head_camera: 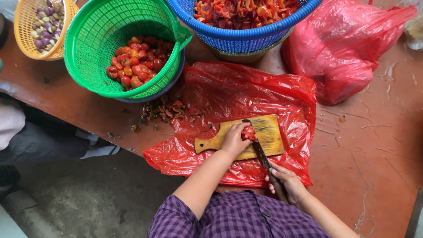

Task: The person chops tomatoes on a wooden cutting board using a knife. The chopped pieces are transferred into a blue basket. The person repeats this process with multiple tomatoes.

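Two bare hands at work on a small wooden cutting board with a handle (264, 132). Left hand (234, 140): fingers closed around a small red chilli pepper (249, 132), pressing it onto the board. Right hand (287, 181): clenched on the handle of a dark-bladed kitchen knife (260, 152), near edge of scene; blade runs up across the board and touches the pepper on its right side. Board lies on a crumpled red plastic sheet (264, 92) spread over a reddish-brown worktop (374, 145).

Left of the sheet: pile of cut stems and scraps (162, 110). Far left: green plastic basket (94, 44) holding whole red peppers; beyond it, yellow plastic basket (24, 26) of purple and pale bulbs. Far centre: blue plastic basket (240, 37) of cut red pieces. Far right: bulging red plastic bag (343, 48).
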